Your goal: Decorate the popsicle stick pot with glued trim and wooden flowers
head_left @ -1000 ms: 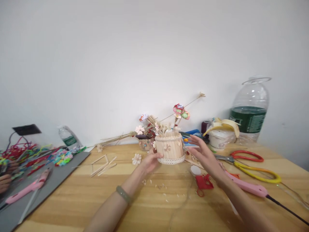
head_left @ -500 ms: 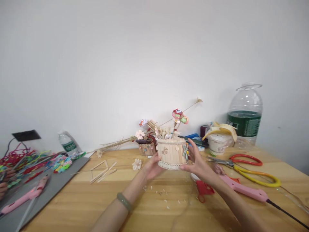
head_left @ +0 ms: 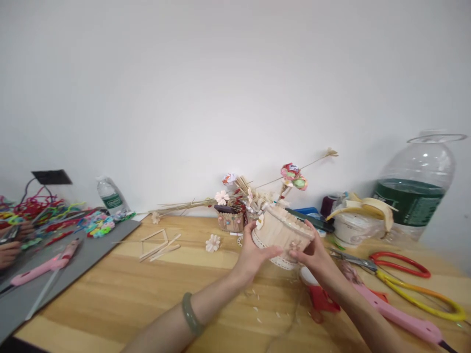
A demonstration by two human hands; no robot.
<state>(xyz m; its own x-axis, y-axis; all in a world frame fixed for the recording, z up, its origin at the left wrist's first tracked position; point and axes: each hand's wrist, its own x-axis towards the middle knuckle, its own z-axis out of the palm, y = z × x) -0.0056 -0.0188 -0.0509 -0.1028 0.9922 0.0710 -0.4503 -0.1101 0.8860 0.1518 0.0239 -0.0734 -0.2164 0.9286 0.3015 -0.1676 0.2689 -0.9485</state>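
Observation:
Between my two hands is a pale wooden-stick pot [head_left: 281, 230] with white lace trim round its base and small flower ornaments on its side. It is tilted, raised off the table. My left hand [head_left: 253, 250] grips its left side, the thumb across the front. On the right side my right hand [head_left: 312, 250] holds it, thumb near a small ornament. Behind the pot, red and green candy-like flowers [head_left: 293, 176] and dried stems show; whether they stand in it I cannot tell. A second decorated pot [head_left: 230, 220] stands behind, to the left.
Popsicle sticks [head_left: 160, 245] and a fabric flower [head_left: 212, 242] lie left. To the right are scissors [head_left: 401, 279], a pink glue gun [head_left: 401, 314], a banana [head_left: 364, 208] and a large bottle [head_left: 414, 191]. Another person's hands [head_left: 13, 245] work at the far left, near another glue gun [head_left: 40, 269].
The pot has turned and tilted in my hands, and its blue ornament no longer shows. Both thumbs now lie across its front. The view has shifted slightly.

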